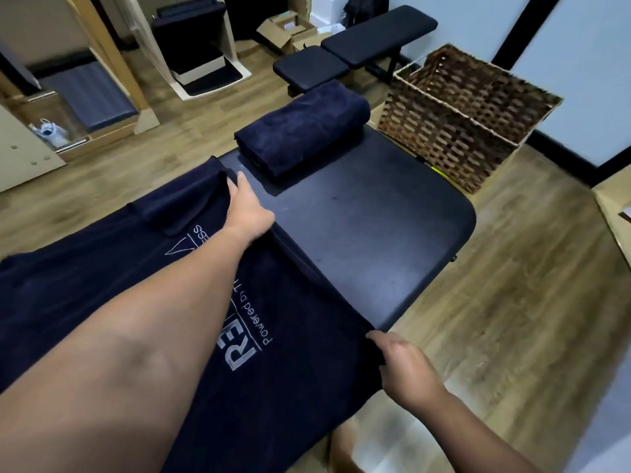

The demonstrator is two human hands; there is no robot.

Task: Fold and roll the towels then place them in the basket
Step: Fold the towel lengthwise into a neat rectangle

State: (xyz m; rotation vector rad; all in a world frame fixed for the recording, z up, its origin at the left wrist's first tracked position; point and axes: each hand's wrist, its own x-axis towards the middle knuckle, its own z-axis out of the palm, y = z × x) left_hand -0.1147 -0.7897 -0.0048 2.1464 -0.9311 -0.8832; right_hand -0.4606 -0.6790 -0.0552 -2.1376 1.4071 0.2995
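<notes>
A dark navy towel (102, 295) with white lettering lies spread across a black padded table (375, 233). Its far corner is folded over. My left hand (249, 209) reaches across and grips the towel's far right edge. My right hand (403, 367) pinches the towel's near right corner at the table's front edge. A stack of folded navy towels (300, 131) rests at the far end of the table. A brown wicker basket (467, 114) stands on the floor beyond the table's far right corner; its inside is dark and I see no towel in it.
A black workout bench (355, 49) stands behind the towel stack. Wooden shelving (102, 80) and open cardboard boxes (286, 32) line the back left. Wood flooring (512, 302) runs along the table's right side.
</notes>
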